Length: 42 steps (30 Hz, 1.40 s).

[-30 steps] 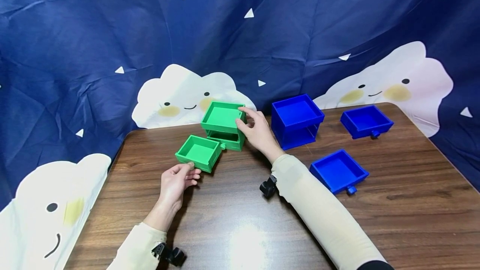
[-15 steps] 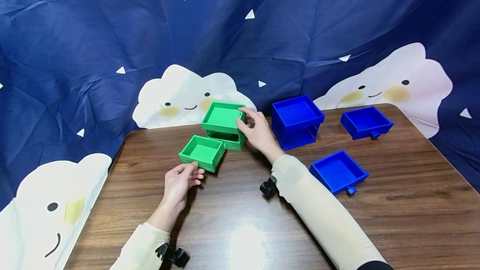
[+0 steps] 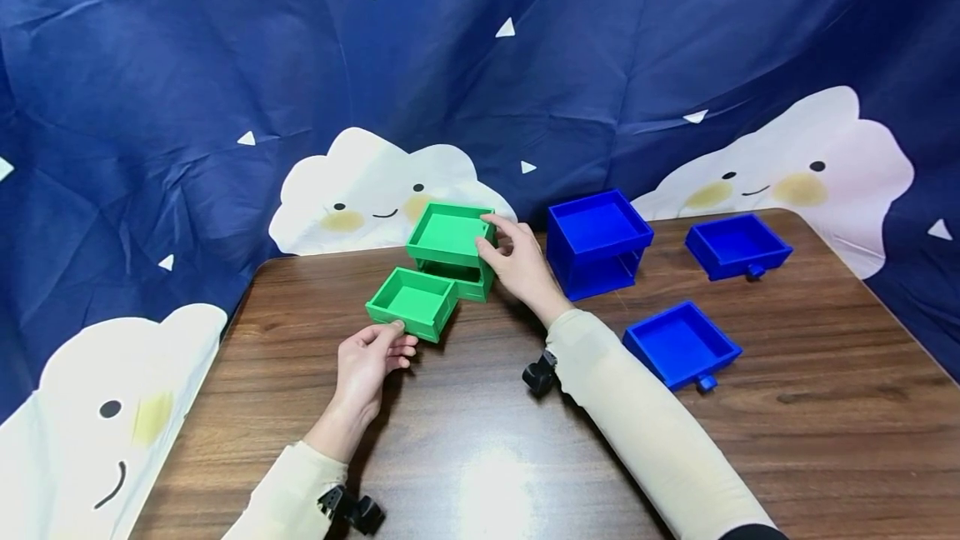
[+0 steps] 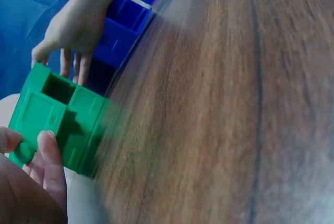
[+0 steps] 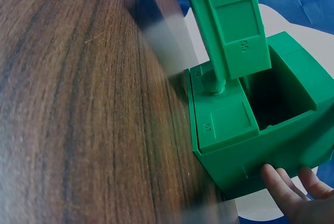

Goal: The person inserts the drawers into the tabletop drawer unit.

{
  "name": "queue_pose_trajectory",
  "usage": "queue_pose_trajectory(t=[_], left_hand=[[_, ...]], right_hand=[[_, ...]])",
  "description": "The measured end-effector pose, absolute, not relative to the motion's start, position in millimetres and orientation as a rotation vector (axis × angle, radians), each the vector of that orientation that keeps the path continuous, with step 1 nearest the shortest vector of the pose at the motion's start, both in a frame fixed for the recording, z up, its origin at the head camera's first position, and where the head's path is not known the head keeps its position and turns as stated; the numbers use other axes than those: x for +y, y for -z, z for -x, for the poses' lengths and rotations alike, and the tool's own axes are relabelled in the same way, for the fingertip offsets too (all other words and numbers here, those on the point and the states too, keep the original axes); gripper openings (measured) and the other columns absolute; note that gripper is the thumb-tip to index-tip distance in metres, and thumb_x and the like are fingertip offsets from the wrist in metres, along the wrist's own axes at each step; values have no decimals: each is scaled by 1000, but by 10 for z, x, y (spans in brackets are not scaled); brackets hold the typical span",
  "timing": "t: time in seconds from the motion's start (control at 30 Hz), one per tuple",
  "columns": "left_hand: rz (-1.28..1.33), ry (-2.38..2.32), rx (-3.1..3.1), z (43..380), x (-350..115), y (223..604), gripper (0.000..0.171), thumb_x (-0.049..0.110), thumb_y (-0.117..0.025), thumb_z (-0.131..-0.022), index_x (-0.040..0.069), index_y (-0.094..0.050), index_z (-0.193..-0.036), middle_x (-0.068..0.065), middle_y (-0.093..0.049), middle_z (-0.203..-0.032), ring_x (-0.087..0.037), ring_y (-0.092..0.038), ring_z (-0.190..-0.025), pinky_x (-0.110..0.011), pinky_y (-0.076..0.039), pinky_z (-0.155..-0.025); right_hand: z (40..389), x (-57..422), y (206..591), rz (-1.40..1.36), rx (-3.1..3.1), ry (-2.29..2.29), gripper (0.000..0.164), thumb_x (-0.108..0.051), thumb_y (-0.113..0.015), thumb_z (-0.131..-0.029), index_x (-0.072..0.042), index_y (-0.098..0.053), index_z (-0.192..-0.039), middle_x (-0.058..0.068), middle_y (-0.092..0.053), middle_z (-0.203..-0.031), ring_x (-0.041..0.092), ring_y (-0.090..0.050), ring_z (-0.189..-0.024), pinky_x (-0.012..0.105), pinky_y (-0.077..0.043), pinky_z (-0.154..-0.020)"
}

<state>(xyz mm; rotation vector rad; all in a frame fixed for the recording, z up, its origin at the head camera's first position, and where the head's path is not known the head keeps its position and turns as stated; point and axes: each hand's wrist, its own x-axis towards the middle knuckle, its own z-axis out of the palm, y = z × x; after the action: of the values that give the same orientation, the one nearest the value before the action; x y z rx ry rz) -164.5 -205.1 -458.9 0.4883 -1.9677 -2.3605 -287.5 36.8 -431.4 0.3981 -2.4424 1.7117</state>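
My left hand (image 3: 369,359) pinches a small green drawer (image 3: 412,297) by its knob end; in the left wrist view, finger and thumb are at the green knob (image 4: 23,152). The drawer overlaps the front of the green cabinet (image 3: 450,232), just before its upper opening (image 5: 276,96). A lower drawer (image 5: 229,122) with a knob sits inside the cabinet. My right hand (image 3: 517,263) is at the cabinet's right side, thumb and index finger at the top rim. In the right wrist view its fingertips (image 5: 269,174) touch the side wall.
A blue cabinet (image 3: 600,227) with an open front stands right of the green one. Two blue drawers (image 3: 738,244) with knobs lie farther right, one nearer the front. A blue curtain (image 3: 420,48) with clouds hangs behind the wooden table (image 3: 570,473).
My left hand has moved the green drawer slightly right, closer to the green cabinet's front, turning it a little. My right hand stays at the cabinet's side.
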Motion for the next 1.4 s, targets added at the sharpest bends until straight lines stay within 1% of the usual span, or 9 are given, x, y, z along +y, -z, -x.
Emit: queue_pose_trajectory(t=[0.6, 0.83, 1.13, 1.4], left_hand=[[-414, 2371, -1923, 1678, -1860, 4516, 14, 7, -68, -104, 1, -70, -91, -4, -77, -72, -13, -71, -62, -24, -58, -57], [-398, 2376, -1915, 1686, -1796, 4480, 13, 7, -68, -104, 0, -70, -93, -4, -77, -72, -12, -71, -62, -23, -56, -56], [-380, 2365, -1902, 1684, -1730, 4465, 12, 8, -69, -104, -2, -70, -98, -6, -78, -74, -13, -71, -63, -23, -56, -56], [-381, 2341, -1913, 1696, -1678, 4453, 12, 10, -71, -103, -1, -71, -98, -3, -78, -72, -12, -72, -62, -23, -56, -56]], right_hand=[[2885, 369, 4330, -403, -2438, -1683, 49, -26, -68, -107, -11, -61, -152, 25, -56, -131, 40, -66, -113, 50, -56, -104], [2903, 366, 4353, -395, -2435, -1675, 49, -24, -68, -106, -11, -61, -152, 25, -57, -132, 40, -66, -113, 50, -56, -104], [2895, 359, 4349, -390, -2432, -1676, 48, -25, -69, -106, -11, -62, -152, 26, -57, -131, 40, -66, -113, 50, -56, -104], [2888, 358, 4330, -371, -2432, -1686, 49, -25, -69, -106, -11, -62, -151, 27, -57, -131, 42, -66, -116, 50, -55, -106]])
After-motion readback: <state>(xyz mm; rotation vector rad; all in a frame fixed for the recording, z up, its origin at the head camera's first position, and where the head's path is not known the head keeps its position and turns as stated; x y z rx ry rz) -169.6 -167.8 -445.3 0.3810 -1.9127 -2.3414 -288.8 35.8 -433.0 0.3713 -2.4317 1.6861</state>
